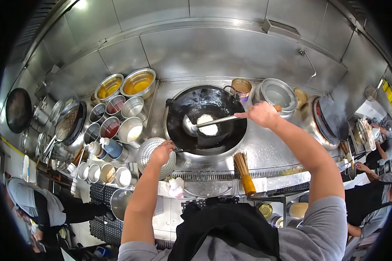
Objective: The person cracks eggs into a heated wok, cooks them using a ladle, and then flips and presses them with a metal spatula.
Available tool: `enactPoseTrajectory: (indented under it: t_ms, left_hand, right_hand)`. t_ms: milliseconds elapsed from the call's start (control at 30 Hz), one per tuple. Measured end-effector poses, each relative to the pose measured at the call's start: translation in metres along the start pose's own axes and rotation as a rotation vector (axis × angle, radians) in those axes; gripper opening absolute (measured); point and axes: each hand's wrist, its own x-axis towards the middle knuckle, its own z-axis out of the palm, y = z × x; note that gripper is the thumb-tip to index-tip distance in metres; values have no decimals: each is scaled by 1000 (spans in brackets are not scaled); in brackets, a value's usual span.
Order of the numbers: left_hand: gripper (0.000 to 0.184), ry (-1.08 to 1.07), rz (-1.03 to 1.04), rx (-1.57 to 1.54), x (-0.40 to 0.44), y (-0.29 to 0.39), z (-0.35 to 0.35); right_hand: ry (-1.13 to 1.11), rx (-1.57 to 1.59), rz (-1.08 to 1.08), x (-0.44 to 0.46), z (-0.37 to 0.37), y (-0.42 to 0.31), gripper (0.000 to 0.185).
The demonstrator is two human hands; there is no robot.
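My left hand (pixel 162 153) is closed at the near left rim of a black wok (pixel 228 135), around its handle, though the fingers partly hide the grip. My right hand (pixel 264 114) is wrapped round the wooden-ended handle of a long metal ladle (pixel 220 120), index finger stretched along the shaft. The ladle's bowl rests low inside the wok, on the left. Beside it, partly under the shaft, lies a round white mass of food (pixel 204 119). A perforated metal strainer (pixel 149 153) sits below and left of my left hand.
Left of the wok stand metal pots of sauces and seasonings (pixel 130 130) and two bowls of yellow liquid (pixel 137 82). A bamboo brush (pixel 245 174) lies at the front edge. Behind are a tin (pixel 241 89) and a large pot (pixel 278 95). Other people work at both sides.
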Motion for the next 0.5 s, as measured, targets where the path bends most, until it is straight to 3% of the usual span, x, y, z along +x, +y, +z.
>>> enactPoseTrajectory:
  t_ms: [167, 267, 367, 433, 500]
  left_hand:
    - [19, 44, 21, 61, -1, 2, 4]
    - [17, -53, -35, 107, -3, 17, 0]
    - [12, 112, 112, 358, -22, 42, 15]
    - [9, 170, 247, 365, -27, 61, 33]
    - [12, 20, 330, 190, -26, 92, 48]
  right_hand:
    - [43, -22, -59, 3, 0, 33, 60]
    - [-25, 25, 26, -6, 12, 39, 59]
    - [-84, 347, 240, -29, 53, 4, 62]
    - [29, 712, 259, -54, 103, -33, 69]
    - [141, 1135, 220, -75, 136, -78, 74]
